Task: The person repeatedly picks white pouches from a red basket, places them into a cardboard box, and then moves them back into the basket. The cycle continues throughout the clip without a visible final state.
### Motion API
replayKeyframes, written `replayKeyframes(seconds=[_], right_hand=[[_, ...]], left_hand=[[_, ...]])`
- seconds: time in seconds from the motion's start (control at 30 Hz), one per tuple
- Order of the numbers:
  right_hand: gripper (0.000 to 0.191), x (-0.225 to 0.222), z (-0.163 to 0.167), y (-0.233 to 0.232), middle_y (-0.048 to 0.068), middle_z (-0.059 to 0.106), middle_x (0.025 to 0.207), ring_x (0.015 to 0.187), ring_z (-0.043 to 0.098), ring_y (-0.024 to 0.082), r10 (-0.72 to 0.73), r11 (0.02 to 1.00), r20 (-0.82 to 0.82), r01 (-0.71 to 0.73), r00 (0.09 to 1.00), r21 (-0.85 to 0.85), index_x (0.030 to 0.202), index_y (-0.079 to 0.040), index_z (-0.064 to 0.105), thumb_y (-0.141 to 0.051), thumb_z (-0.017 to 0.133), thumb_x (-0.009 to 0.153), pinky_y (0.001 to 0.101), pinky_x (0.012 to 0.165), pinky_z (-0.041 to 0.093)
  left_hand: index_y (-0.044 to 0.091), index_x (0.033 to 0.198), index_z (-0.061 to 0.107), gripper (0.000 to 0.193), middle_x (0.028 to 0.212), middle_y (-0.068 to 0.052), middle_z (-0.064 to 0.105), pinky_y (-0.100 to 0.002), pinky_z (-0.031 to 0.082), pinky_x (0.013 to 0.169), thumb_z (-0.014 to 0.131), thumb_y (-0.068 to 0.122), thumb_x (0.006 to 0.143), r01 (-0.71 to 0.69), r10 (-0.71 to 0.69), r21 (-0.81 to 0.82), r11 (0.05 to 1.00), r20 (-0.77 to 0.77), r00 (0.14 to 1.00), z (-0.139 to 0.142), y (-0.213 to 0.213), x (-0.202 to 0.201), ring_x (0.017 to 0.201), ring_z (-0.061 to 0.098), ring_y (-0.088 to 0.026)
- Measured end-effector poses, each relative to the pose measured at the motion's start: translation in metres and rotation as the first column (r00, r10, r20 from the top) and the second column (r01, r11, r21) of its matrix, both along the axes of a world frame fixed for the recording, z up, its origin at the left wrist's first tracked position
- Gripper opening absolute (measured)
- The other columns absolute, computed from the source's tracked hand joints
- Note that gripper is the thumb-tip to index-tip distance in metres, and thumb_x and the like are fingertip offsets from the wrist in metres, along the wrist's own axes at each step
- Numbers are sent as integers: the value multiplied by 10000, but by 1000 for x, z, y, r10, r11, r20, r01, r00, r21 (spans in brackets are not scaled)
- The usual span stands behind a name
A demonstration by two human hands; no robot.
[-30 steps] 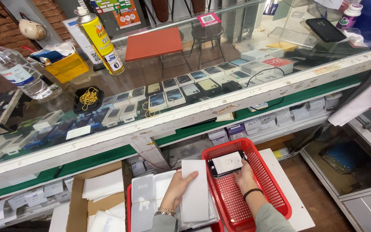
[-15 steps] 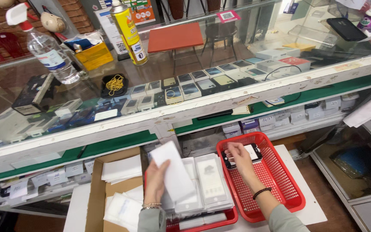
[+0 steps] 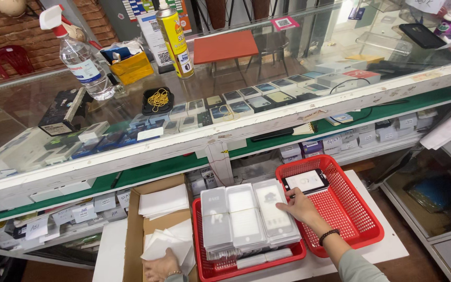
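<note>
Two hands worked apart. Our left hand (image 3: 162, 265) pressed flat on white sheets (image 3: 169, 241); our right hand (image 3: 299, 207) lay spread on packets (image 3: 275, 211).

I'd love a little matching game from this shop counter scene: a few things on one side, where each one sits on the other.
Things:
1. phone
2. rubber bands
3. white sheets
4. spray bottle

Places:
A. in the cardboard box
B. standing on the glass counter top, at the left
C. on the rim of the right-hand red basket
D. in a small black tray on the counter

Pairs: 1-C, 2-D, 3-A, 4-B
</note>
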State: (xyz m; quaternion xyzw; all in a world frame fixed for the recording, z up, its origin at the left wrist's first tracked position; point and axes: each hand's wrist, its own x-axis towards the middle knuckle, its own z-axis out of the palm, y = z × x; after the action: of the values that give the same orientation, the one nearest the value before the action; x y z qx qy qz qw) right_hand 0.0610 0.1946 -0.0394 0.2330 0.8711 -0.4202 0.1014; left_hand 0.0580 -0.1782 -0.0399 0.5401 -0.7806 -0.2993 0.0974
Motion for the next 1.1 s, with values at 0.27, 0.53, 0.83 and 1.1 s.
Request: replayKeyframes(seconds=[0.27,0.53,0.83,1.1], right_hand=[[1010,14,10,-24,302,635,1137,1027,651,395,152,965,-452,-32,879,262,1301,83,452,-511,962,663,462,857,543],[737,13,24,-6,136,738,988,885,750,245,-20,1000,-75,21,997,5,1255,-28,586,-486,818,726,352,814,603],[904,20,17,-18,256,632,1104,1011,652,353,112,974,-367,-28,923,226,1299,28,486,-505,934,723,408,844,543],[592,21,24,-2,143,750,1023,884,743,244,-23,999,-117,18,993,-50,1203,-43,635,-408,812,772,356,805,597]], left_hand=[[146,1648,126,1123,1688,-245,59,-646,78,1231,829,245,777,348,-385,-188,918,-221,896,40,66,-46,1562,46,-446],[57,1542,331,795,1597,-224,323,-530,191,1217,718,162,856,695,-722,-295,655,-514,462,58,145,-40,1510,192,-428],[112,1352,606,447,1276,-132,674,-389,525,980,664,198,918,925,-802,-35,378,-512,308,45,206,-29,1117,655,-285],[79,1449,464,568,1303,-214,644,-370,588,894,652,185,924,943,-754,111,314,-574,319,38,213,-23,1106,709,-292]])
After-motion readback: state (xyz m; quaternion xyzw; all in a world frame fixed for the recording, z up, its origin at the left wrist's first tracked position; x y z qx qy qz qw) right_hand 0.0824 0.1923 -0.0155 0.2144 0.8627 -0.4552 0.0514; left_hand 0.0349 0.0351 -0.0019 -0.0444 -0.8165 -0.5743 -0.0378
